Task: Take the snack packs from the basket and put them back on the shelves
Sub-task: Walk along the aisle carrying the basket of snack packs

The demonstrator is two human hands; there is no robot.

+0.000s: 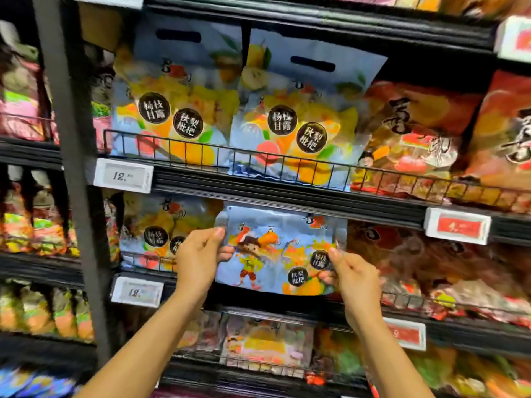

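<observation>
A pale blue snack pack (275,251) with a cartoon figure and orange fruit art hangs in front of the middle shelf. My left hand (198,257) grips its left edge, and my right hand (355,278) pinches its right edge. The pack's top reaches up to the black shelf rail (287,196) above it. Beside it on the left stands a matching pack (155,231) on the same shelf. Two larger matching packs (178,101) (296,116) stand on the shelf above, behind a wire guard. No basket is in view.
Red and orange snack bags (416,133) fill the shelves to the right. A dark upright post (74,168) divides off the left shelving. White price tags (123,175) (137,291) and red ones (457,226) clip to the shelf fronts. More packs (267,346) sit on the shelf below.
</observation>
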